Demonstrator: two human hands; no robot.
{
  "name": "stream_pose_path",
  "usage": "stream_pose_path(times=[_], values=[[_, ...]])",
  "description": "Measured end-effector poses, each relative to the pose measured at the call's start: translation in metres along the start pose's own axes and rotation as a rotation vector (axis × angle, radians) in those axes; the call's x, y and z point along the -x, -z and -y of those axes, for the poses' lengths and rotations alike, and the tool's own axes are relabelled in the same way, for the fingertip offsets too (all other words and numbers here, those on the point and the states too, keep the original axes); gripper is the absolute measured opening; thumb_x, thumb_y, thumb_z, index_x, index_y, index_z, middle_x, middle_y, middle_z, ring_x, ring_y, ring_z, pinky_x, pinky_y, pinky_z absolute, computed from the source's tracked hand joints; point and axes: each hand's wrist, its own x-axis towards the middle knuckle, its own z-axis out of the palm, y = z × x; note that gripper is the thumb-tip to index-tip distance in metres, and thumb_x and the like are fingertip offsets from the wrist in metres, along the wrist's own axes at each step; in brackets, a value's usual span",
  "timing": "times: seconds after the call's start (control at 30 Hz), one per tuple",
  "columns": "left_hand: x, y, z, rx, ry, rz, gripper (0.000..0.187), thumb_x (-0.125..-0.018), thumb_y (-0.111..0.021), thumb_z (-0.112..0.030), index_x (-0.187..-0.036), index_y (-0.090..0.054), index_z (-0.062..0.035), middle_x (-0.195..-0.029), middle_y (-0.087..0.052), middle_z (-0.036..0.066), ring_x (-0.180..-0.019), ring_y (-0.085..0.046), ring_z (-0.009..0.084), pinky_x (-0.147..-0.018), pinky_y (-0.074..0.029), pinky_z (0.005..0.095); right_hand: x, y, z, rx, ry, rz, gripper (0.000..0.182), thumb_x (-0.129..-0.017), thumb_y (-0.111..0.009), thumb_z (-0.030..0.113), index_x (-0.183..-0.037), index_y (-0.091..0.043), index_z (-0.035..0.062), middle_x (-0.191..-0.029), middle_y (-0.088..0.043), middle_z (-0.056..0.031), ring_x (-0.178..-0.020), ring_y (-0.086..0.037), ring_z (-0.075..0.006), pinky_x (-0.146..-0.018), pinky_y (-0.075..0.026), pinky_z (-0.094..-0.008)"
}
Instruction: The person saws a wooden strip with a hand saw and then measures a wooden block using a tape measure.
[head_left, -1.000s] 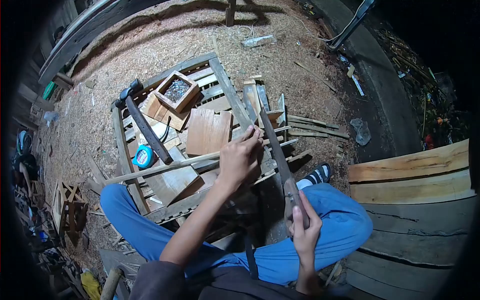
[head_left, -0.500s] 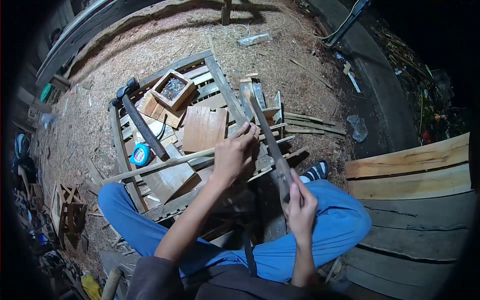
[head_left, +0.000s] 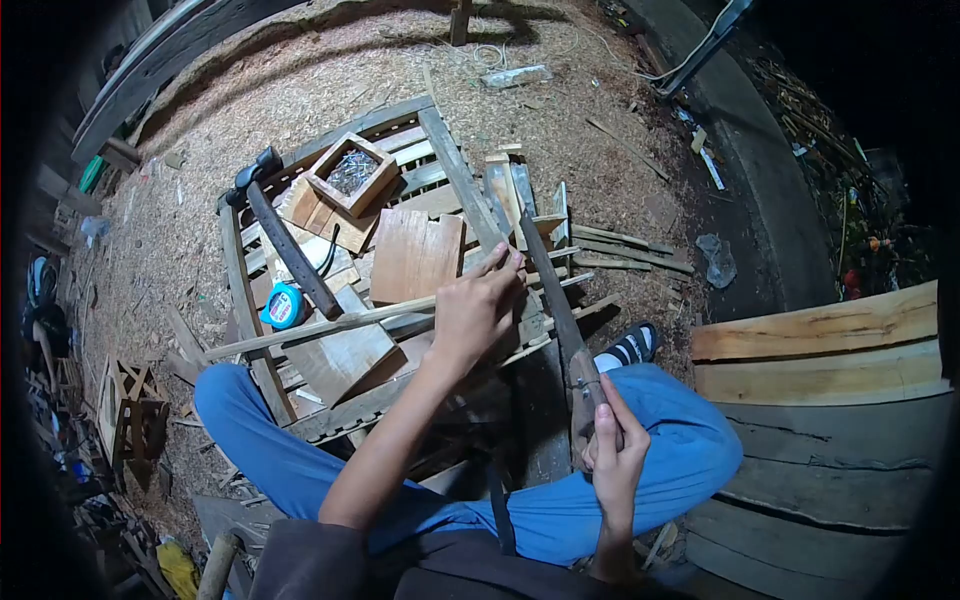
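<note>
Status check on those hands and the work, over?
Right hand grips saw by its handle. Left hand holds strip, close to saw. Tape and box lie away from saw.

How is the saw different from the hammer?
The saw is held in the right hand, but the hammer lies on the slatted wooden frame.
The saw has a long blade narrowing toward its tip; the hammer has a chunky, dark head.
Both have a handle at the near end.
</note>
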Motion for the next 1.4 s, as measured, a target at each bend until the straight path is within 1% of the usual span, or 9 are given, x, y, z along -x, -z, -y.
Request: stream_pose_path(times=[0.1,0.17,0.2,0.87,0.93,1.03,1.1,1.2,1.4], values=[[0.000,-0.003,0.000,0.007,-0.006,-0.020,0.039,-0.093,-0.075,-0.025,-0.131,-0.075,-0.0182,-0.137,-0.070,0.014,-0.105,-0.075,0.0335,-0.084,-0.061,0.0422,-0.015,-0.011,0.010,0.049,-0.009,0.005,0.041,-0.108,-0.059,0.016,-0.144,-0.062,-0.0042,-0.113,-0.076,-0.0087,-0.066,-0.058,-0.0066,-0.058,-0.047,-0.0238],[0.001,-0.001,-0.003,0.007,-0.003,0.002,0.038,-0.094,-0.074,-0.025,-0.131,-0.075,-0.0178,-0.137,-0.070,0.013,-0.104,-0.075,0.0338,-0.084,-0.061,0.0423,-0.045,-0.035,0.018,0.107,0.240,0.031,0.041,-0.108,-0.059,0.015,-0.143,-0.061,-0.0065,-0.123,-0.076,-0.0151,-0.098,-0.072,-0.0176,-0.085,-0.056,-0.0289],[0.000,-0.003,-0.001,0.014,-0.012,-0.008,0.038,-0.094,-0.074,-0.024,-0.131,-0.074,-0.0175,-0.136,-0.070,0.014,-0.104,-0.075,0.0338,-0.084,-0.061,0.0422,-0.056,-0.042,0.026,0.102,0.208,0.047,0.041,-0.109,-0.058,0.015,-0.143,-0.060,-0.0077,-0.134,-0.071,-0.0195,-0.126,-0.066,-0.0235,-0.106,-0.049,-0.0323],[0.000,-0.001,-0.003,-0.062,-0.016,-0.019,0.058,-0.077,-0.077,-0.017,-0.135,-0.069,-0.0108,-0.134,-0.072,0.013,-0.118,-0.071,0.0267,-0.090,-0.059,0.0414,-0.068,-0.052,-0.042,-0.032,0.272,0.010,0.044,-0.109,-0.058,0.022,-0.145,-0.060,-0.0035,-0.139,-0.069,-0.0193,-0.129,-0.064,-0.0249,-0.109,-0.048,-0.0351],[0.002,0.001,-0.003,-0.067,-0.024,-0.015,0.058,-0.077,-0.076,-0.016,-0.134,-0.069,-0.0104,-0.134,-0.072,0.013,-0.118,-0.071,0.0267,-0.090,-0.059,0.0415,-0.062,-0.051,-0.025,-0.106,0.055,0.042,0.044,-0.109,-0.058,0.020,-0.146,-0.059,-0.0051,-0.138,-0.069,-0.0176,-0.126,-0.065,-0.0222,-0.106,-0.048,-0.0329],[0.001,0.000,-0.001,-0.089,-0.045,0.001,0.058,-0.077,-0.077,-0.017,-0.134,-0.069,-0.0118,-0.133,-0.072,0.013,-0.117,-0.071,0.0271,-0.090,-0.059,0.0417,-0.065,-0.049,-0.016,-0.088,0.211,0.018,0.043,-0.109,-0.057,0.018,-0.144,-0.059,-0.0071,-0.136,-0.070,-0.0161,-0.118,-0.065,-0.0176,-0.098,-0.052,-0.0288],[-0.001,-0.005,0.001,-0.051,-0.004,-0.048,0.049,-0.085,-0.076,-0.019,-0.133,-0.073,-0.0197,-0.138,-0.070,0.011,-0.102,-0.075,0.0330,-0.086,-0.060,0.0426,-0.048,-0.037,-0.012,-0.033,0.207,0.010,0.042,-0.109,-0.057,0.016,-0.143,-0.060,-0.0078,-0.135,-0.070,-0.0167,-0.113,-0.066,-0.0157,-0.093,-0.053,-0.0283],[0.000,-0.004,0.000,-0.029,0.015,-0.057,0.046,-0.086,-0.076,-0.019,-0.132,-0.074,-0.0197,-0.137,-0.070,0.011,-0.101,-0.075,0.0331,-0.086,-0.060,0.0425,-0.014,-0.015,-0.007,-0.008,-0.013,-0.016,0.040,-0.108,-0.058,0.015,-0.142,-0.061,-0.0077,-0.134,-0.071,-0.0178,-0.116,-0.067,-0.0191,-0.098,-0.052,-0.0320],[-0.002,-0.003,0.000,-0.019,-0.035,-0.073,0.043,-0.089,-0.075,-0.020,-0.132,-0.074,-0.0194,-0.136,-0.071,0.010,-0.101,-0.075,0.0329,-0.085,-0.060,0.0415,0.006,0.009,-0.027,0.070,0.079,-0.025,0.040,-0.108,-0.058,0.014,-0.143,-0.062,-0.0053,-0.122,-0.074,-0.0155,-0.093,-0.068,-0.0150,-0.079,-0.053,-0.0268]])
